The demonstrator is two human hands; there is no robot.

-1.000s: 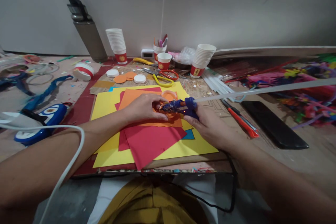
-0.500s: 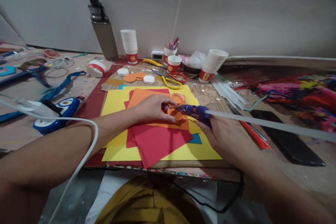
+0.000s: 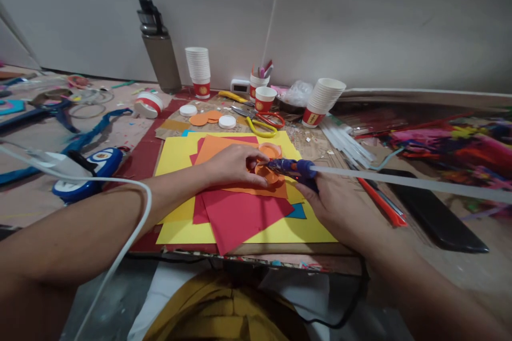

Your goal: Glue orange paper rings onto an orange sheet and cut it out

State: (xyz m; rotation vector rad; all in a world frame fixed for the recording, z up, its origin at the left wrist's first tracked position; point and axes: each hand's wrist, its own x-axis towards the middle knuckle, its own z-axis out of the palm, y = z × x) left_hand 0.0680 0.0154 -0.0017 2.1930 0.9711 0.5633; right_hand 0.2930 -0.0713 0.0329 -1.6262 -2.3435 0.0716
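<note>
My right hand [image 3: 320,192] is wrapped around a dark blue hot glue gun [image 3: 294,167]. A long whitish glue stick [image 3: 384,178] juts from its back toward the right edge. The gun's nozzle end is over an orange round piece [image 3: 267,173]. My left hand [image 3: 238,165] curls its thumb and fingers around that piece's left side; something red shows dimly inside the grip. Just beyond lies another orange round piece with a pale rim [image 3: 269,150]. Both are on an orange sheet [image 3: 216,149], above red paper [image 3: 244,221] and yellow paper [image 3: 176,232].
Scissors with yellow handles [image 3: 262,127], white lids [image 3: 227,122] and orange discs [image 3: 200,118] lie behind the paper. Stacked paper cups [image 3: 325,98] and a tall bottle [image 3: 160,58] stand farther back. A black phone [image 3: 436,213] lies right; a white cable [image 3: 146,208] crosses my left forearm.
The glue gun has shifted slightly left over the orange round piece, with my right hand following. My left hand stays nearly in place.
</note>
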